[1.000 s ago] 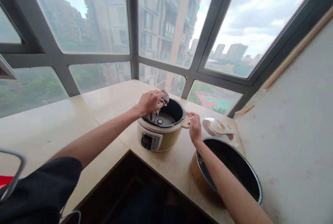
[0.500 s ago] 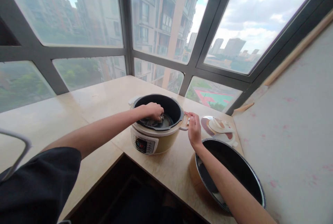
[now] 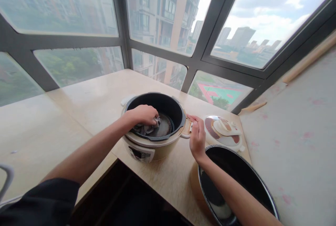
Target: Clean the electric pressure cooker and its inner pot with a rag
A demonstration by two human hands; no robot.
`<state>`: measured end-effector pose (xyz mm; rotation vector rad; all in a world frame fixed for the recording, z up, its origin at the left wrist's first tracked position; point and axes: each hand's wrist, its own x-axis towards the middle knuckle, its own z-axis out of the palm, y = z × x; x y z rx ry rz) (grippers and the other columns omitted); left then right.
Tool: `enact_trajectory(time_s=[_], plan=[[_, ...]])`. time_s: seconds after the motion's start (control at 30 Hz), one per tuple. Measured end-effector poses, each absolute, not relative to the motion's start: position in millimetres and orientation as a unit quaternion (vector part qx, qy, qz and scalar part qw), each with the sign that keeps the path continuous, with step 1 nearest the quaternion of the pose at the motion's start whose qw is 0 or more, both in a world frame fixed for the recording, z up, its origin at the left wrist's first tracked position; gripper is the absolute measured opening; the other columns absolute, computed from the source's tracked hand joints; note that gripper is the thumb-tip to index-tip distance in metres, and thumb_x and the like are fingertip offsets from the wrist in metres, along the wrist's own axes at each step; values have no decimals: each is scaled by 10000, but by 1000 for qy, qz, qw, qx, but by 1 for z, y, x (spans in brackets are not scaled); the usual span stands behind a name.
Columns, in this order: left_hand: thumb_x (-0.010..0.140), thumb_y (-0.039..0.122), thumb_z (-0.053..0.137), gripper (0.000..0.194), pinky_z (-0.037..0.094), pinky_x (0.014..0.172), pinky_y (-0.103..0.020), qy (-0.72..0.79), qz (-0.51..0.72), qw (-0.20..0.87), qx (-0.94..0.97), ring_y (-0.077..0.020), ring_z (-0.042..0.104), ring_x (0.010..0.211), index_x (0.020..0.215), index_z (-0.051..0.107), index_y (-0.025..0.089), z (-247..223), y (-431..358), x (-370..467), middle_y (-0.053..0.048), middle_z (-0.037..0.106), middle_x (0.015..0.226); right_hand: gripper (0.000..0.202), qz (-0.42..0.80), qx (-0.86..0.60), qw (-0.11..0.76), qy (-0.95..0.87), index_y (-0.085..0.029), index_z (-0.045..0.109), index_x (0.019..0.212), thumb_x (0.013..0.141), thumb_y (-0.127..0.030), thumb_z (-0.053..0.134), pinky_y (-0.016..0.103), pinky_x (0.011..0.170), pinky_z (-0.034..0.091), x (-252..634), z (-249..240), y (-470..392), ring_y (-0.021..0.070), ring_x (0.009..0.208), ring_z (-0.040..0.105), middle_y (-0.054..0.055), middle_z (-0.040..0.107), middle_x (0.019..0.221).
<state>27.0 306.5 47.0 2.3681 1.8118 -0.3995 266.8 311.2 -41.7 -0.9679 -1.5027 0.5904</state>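
An electric pressure cooker with a white-and-gold body and a dark inside stands on the counter, its lid off. My left hand is inside it, closed on a crumpled grey cloth that rests against the left part of the interior. My right hand is at the cooker's right side, its fingers round the side handle; part of the grip is hidden. The control panel faces me at the front.
The cooker's lid lies on the counter to the right. A large dark-lined pot stands under my right forearm. Windows border the counter behind, a papered wall the right. A white cable is at the left.
My left hand has moved with the cloth toward the left and nearer side inside the cooker. My right hand stays at the handle. The view has shifted slightly.
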Motion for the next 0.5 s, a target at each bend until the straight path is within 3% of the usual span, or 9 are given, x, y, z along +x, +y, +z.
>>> enact_trajectory(time_s=[0.23,0.5], plan=[[825,351,569,404,475,788,-300,617,-46,152,771,-269,691,969,1174,753,260,47,294,17,-77,744,1115,332,266,-411,584,-647,-187,605,1186,1038,-378,376,437,1033,464,268,-43,308,227,1154,636,118,684,1211],[810,304,563,335,460,745,-283,592,-34,194,781,-245,694,913,1071,766,245,47,290,16,-55,756,1031,316,312,-411,581,-630,-187,563,1231,1045,-374,389,492,1070,447,270,-46,304,251,1221,619,139,659,1282]])
